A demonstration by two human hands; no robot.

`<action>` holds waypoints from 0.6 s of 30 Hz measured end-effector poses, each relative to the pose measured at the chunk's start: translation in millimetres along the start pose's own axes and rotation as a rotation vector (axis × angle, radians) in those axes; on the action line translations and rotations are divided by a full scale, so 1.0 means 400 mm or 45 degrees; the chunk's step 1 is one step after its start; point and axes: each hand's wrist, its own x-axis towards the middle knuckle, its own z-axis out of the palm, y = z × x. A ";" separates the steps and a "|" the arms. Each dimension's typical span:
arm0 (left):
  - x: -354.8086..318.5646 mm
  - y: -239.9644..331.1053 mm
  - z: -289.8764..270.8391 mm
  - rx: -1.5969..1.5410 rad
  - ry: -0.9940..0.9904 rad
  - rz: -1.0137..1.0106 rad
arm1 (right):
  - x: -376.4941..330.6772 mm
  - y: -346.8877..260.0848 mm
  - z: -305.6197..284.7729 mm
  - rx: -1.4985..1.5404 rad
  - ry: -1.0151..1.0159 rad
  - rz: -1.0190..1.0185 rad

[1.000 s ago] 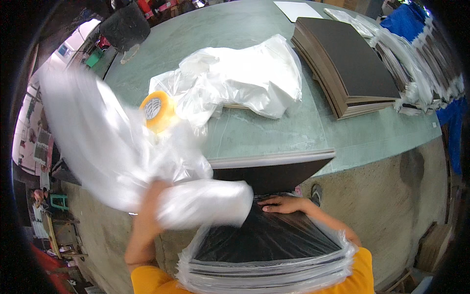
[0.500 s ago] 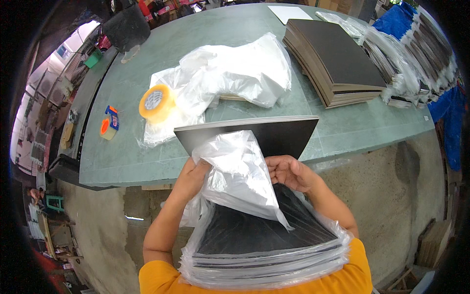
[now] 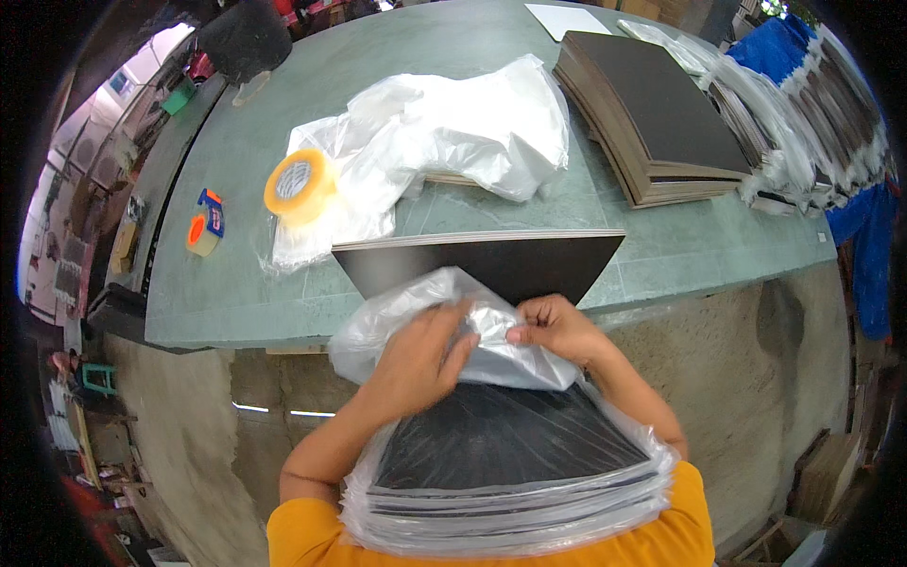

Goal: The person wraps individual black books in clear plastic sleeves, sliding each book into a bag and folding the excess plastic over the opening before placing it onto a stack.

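At the centre of the frame we see a clear plastic bag [image 3: 444, 326] half pulled over a stack of thin black sheets [image 3: 501, 444], which leans from the person's chest at the bottom toward the edge of the green surface [image 3: 453, 57]. The left hand [image 3: 416, 364] lies flat on the bunched bag mouth, fingers spread and pressing the film, and the right hand [image 3: 557, 331] pinches the same film between thumb and fingers. A second ago the bag billowed loose at the left; now it is gathered over the stack's upper end, so we judge the covering is nearly closed. Above, left of centre, sits a yellow tape roll [image 3: 300, 184] on crumpled white plastic [image 3: 453, 128]. An orange tape dispenser [image 3: 203, 227] lies further left. Upper right holds another dark sheet pile [image 3: 661, 113].
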 end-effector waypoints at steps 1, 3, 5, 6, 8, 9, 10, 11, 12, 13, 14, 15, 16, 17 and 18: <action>0.016 -0.028 0.015 -0.017 0.022 -0.030 | 0.000 0.020 0.003 -0.071 -0.025 0.022; 0.049 -0.073 0.033 -0.041 0.065 -0.077 | -0.004 0.028 0.000 -0.420 0.013 0.013; 0.052 -0.086 0.031 0.037 0.036 -0.065 | -0.001 0.016 0.013 -0.507 0.302 -0.184; 0.052 -0.089 0.029 0.079 0.019 -0.058 | 0.002 0.005 0.023 -0.545 0.447 -0.285; 0.053 -0.089 0.026 0.043 0.009 -0.050 | 0.019 -0.019 0.033 -0.564 0.516 -0.330; 0.056 -0.085 0.020 0.041 0.001 -0.048 | 0.028 -0.025 0.034 -0.628 0.522 -0.333; 0.057 -0.083 0.016 0.040 -0.007 -0.046 | 0.035 -0.028 0.035 -0.691 0.528 -0.336; 0.062 -0.082 0.011 -0.049 -0.040 -0.098 | 0.043 -0.018 0.038 -0.689 0.579 -0.488; 0.061 -0.081 0.010 -0.138 -0.074 -0.149 | 0.045 -0.015 0.035 -0.561 0.482 -0.377; 0.061 -0.078 0.007 -0.227 -0.111 -0.198 | 0.045 -0.019 0.031 -0.433 0.385 -0.268; 0.068 -0.048 0.006 -0.339 -0.207 -0.258 | 0.050 -0.017 0.029 -0.303 0.278 -0.151; 0.067 -0.035 0.040 -0.360 -0.084 -0.073 | 0.058 -0.024 0.048 -0.074 0.225 -0.129; 0.073 -0.027 0.073 -0.378 0.038 0.114 | 0.058 -0.043 0.072 0.118 0.239 -0.100; 0.086 -0.021 0.086 -0.358 0.138 0.168 | 0.060 -0.035 0.067 0.248 0.288 -0.135; 0.089 -0.018 0.078 -0.445 0.023 -0.011 | 0.061 -0.035 0.060 0.379 0.335 -0.170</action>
